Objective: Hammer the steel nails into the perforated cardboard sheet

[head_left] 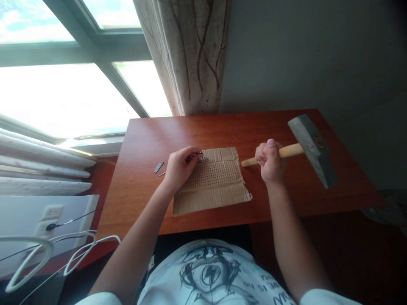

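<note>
My left hand rests on the left edge of a flat piece of cardboard dotted with rows of small holes. Its fingers pinch a nail upright at the cardboard's far left corner, next to a few nails standing in the holes. My right hand is closed round the wooden handle of a hammer, held above the table to the right of the cardboard, its grey metal head pointing right.
Loose nails lie on the reddish wooden table left of my left hand. A patterned curtain hangs behind the table, windows to the left. White cables and wall sockets sit lower left.
</note>
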`<action>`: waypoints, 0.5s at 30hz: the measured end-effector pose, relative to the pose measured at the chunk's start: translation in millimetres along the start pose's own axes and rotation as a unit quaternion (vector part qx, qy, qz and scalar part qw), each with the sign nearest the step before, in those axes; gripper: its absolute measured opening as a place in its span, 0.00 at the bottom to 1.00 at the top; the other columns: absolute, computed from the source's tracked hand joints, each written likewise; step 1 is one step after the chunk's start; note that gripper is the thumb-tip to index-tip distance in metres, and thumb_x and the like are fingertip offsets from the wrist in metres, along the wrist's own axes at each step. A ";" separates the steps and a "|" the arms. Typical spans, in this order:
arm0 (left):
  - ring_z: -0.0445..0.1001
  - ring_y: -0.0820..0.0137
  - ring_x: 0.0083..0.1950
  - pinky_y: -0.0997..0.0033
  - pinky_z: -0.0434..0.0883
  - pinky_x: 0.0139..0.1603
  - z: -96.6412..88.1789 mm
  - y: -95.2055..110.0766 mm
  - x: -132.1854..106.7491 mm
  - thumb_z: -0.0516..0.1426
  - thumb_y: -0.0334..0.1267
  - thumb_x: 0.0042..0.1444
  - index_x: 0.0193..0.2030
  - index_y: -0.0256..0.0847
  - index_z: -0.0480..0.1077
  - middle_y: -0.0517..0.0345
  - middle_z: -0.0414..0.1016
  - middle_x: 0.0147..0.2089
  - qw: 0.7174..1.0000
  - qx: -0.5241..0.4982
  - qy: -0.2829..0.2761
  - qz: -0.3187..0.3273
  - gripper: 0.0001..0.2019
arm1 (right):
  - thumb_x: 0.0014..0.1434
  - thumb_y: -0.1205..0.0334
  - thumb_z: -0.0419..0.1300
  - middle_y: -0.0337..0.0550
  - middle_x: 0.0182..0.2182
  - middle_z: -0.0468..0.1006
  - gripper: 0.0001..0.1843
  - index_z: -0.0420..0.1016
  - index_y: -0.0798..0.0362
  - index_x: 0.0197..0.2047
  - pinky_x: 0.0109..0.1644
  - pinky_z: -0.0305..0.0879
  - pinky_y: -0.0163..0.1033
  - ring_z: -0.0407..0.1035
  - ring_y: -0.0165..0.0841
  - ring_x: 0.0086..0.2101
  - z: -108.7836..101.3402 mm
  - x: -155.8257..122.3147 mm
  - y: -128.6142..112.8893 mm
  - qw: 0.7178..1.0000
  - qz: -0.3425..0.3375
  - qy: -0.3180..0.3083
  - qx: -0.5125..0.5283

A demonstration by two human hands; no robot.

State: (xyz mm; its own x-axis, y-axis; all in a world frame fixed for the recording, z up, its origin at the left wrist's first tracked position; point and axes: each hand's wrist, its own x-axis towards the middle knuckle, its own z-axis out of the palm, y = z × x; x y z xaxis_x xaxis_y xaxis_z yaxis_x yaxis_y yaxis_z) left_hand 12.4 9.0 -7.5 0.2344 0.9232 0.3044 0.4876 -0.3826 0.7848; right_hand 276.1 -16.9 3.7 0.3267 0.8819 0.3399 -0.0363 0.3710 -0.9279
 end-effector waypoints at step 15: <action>0.78 0.70 0.34 0.73 0.72 0.34 -1.0 2.0 0.0 0.59 0.36 0.62 0.38 0.41 0.76 0.56 0.80 0.33 1.000 0.007 -0.009 0.008 0.05 | 0.66 0.39 0.55 0.31 0.14 0.48 0.33 0.48 0.49 0.18 0.18 0.40 0.36 0.46 0.25 0.15 -1.2 -0.7 1.1 1.000 0.003 -0.001 -0.029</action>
State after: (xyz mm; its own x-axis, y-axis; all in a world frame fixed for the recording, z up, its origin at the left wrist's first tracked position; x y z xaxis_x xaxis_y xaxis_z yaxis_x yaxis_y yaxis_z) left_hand 12.5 8.4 -5.4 0.2571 0.9161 0.3075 0.4950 -0.3982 0.7723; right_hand 277.0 -17.5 2.3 0.3249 0.8844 0.3351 0.0168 0.3489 -0.9370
